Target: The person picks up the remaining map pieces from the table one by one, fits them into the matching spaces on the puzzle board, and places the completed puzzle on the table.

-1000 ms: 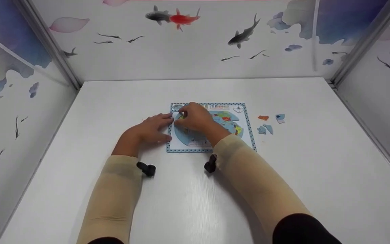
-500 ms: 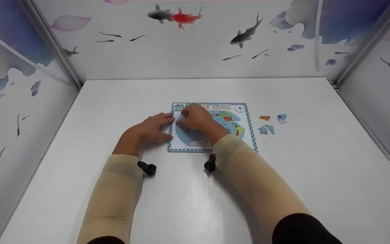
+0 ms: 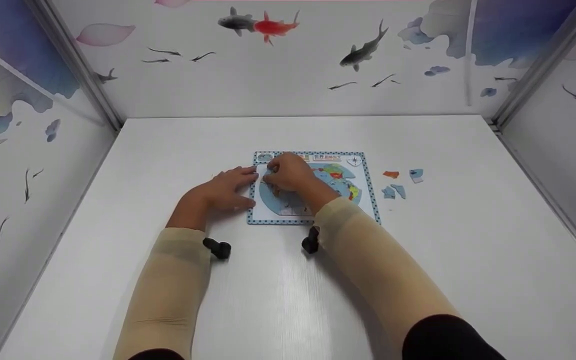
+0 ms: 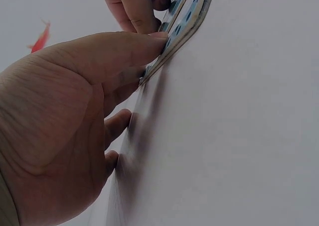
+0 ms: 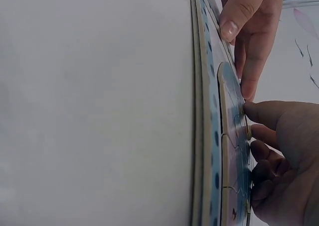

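Observation:
A world-map jigsaw puzzle (image 3: 298, 207) with a blue dotted border lies flat in the middle of the table. My left hand (image 3: 228, 189) rests at its left edge, fingers spread; the left wrist view shows the thumb (image 4: 144, 47) against the board's rim. Over the left part of the map, my right hand (image 3: 290, 172) pinches a small puzzle piece (image 5: 249, 132) between thumb and forefinger, right at the map's surface. The other right fingers are curled in. Most of that piece is hidden by the hand.
Several loose puzzle pieces lie right of the board: an orange one (image 3: 391, 174), a blue and white one (image 3: 416, 175) and blue ones (image 3: 398, 190). White panels printed with fish (image 3: 363, 47) enclose the table (image 3: 268, 300) at the back and sides.
My right thumb has shifted slightly to the right, closer to the forefinger, over the same part of the map. My left hand and the loose pieces have stayed in place.

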The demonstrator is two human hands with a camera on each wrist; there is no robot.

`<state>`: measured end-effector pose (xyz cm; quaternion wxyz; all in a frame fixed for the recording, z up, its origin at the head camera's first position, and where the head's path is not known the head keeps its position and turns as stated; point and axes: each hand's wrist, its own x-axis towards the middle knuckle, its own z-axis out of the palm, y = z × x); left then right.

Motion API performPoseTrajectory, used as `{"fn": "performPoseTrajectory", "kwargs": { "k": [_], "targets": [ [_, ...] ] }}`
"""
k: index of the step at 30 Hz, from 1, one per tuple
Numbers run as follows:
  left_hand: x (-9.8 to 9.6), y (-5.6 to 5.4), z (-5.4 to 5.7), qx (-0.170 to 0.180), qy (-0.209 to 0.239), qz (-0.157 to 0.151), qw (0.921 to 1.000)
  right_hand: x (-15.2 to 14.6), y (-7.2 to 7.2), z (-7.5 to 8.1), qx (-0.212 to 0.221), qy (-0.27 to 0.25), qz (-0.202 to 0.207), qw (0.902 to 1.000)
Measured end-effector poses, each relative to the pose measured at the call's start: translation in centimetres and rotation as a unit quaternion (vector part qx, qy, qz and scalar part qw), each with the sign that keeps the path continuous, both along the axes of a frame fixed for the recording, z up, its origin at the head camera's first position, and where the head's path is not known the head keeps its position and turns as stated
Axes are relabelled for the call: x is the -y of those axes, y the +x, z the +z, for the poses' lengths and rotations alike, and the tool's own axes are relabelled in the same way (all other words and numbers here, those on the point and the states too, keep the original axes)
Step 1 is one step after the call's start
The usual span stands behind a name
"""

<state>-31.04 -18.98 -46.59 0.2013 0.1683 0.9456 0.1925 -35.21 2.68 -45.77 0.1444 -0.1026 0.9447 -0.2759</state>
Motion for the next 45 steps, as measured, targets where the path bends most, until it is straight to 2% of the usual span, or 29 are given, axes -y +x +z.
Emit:
{"fn": "performPoseTrajectory", "kwargs": {
  "k": [10,18,25,33,38,45],
  "targets": [
    [0.0,-0.2,0.1,0.008,-0.001,0.000,1.0000,-0.4,0.1,-0.1,0.002,-0.026,-0.002,0.9997],
    [-0.1,-0.2,0.1,0.004,-0.004,-0.001,1.0000,-1.6,0.0,0.7,-0.002,-0.055,0.004,0.9985],
    [-0.1,-0.3,0.1,0.009,-0.001,0.008,0.9999,-4.4,0.5,2.4,-0.026,-0.088,-0.006,0.9957],
    [-0.3,-0.2,0.1,0.010,-0.001,0.010,0.9999,-8.0,2.0,4.1,-0.043,-0.118,-0.011,0.9921],
    [-0.3,0.0,0.0,0.020,-0.001,0.038,0.9991,-10.0,2.7,4.5,-0.054,-0.124,-0.013,0.9907],
    [-0.3,0.2,0.0,0.020,0.005,0.040,0.9990,-13.2,2.5,5.0,-0.062,-0.107,-0.040,0.9916]
  ]
}}
